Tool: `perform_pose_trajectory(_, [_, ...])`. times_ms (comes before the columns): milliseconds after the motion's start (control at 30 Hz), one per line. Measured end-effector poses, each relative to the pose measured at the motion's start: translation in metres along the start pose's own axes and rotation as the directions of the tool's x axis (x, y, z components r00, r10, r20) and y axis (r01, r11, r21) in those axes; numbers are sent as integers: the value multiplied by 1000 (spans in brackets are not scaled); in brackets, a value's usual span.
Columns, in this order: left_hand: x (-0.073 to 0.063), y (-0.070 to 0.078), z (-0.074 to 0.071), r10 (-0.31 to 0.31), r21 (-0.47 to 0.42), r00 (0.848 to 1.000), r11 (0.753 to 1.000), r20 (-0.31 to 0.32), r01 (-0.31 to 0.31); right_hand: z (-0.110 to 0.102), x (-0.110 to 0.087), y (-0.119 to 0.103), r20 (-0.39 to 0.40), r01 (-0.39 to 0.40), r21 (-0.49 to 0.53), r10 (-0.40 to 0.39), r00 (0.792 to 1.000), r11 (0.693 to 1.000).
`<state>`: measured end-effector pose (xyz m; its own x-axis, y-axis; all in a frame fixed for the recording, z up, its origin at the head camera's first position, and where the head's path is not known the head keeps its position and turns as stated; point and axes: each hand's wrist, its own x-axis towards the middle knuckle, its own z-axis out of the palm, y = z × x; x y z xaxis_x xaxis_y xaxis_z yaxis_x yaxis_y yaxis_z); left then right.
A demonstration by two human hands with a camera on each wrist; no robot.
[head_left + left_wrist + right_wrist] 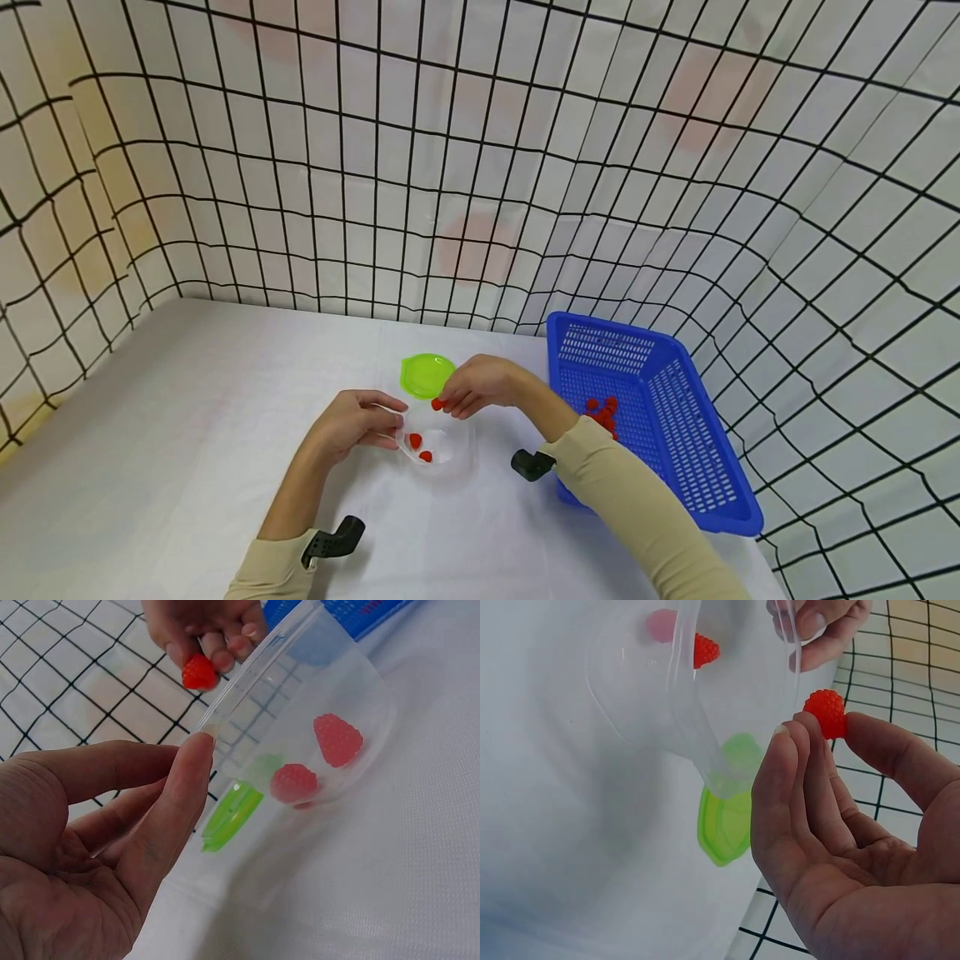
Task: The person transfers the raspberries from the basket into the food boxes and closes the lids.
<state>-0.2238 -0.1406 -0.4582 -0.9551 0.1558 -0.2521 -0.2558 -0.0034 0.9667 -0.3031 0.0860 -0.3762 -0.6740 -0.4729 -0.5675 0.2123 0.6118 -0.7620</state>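
Note:
A clear plastic container (pixel 450 458) stands on the white table with two red raspberries inside; one raspberry (pixel 337 740) and the other raspberry (pixel 294 783) show through its wall in the left wrist view. My left hand (pixel 358 427) pinches the container's rim between thumb and fingers at its left side. My right hand (pixel 480 385) pinches another raspberry (pixel 826 712) between thumb and fingertips, held above the container's far edge. Just behind the container lies a bright green lid (pixel 427 375), flat on the table.
At the right stands a blue slotted basket (pixel 675 417) holding several red raspberries (pixel 602 413), partly hidden by my right forearm. Black wire grid panels (pixel 420 167) rise along the back and both sides of the white table (pixel 187 400).

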Motion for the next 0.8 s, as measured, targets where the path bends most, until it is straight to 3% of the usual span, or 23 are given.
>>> perform_pose_trajectory(567, [-2, 2, -1, 27, -4, 999, 1000, 24, -27, 5, 6, 6, -23, -11, 40, 12, 1000, 999])
perform_pose_trajectory(800, [-3, 2, 0, 10, -6, 1000, 1000, 22, -10, 6, 6, 9, -6, -2, 59, 2, 1000, 998])
